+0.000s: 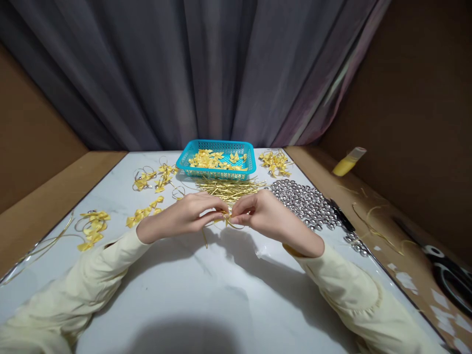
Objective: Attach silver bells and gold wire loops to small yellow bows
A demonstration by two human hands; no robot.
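My left hand (193,210) and my right hand (260,212) meet over the middle of the table, fingertips almost touching. Both are closed in a pinch on a thin gold cord (236,225), which curves below the right fingers. One straight cord end hangs beneath my left hand. A bit of yellow ribbon seems to show at the fingertips, but the fingers mostly hide it. Just beyond lies a pile of cut gold cords (232,188). To the right of my right hand spreads a heap of shiny silver beads or bells (304,201), too small to tell which.
A turquoise basket (217,174) holding yellow ribbon bows stands at the back. Bow clusters with cord loops lie left (95,228) and back right (275,162). Along the right ledge are a yellow-filled tube (348,162), black-handled scissors (452,275) and paper scraps (406,281).
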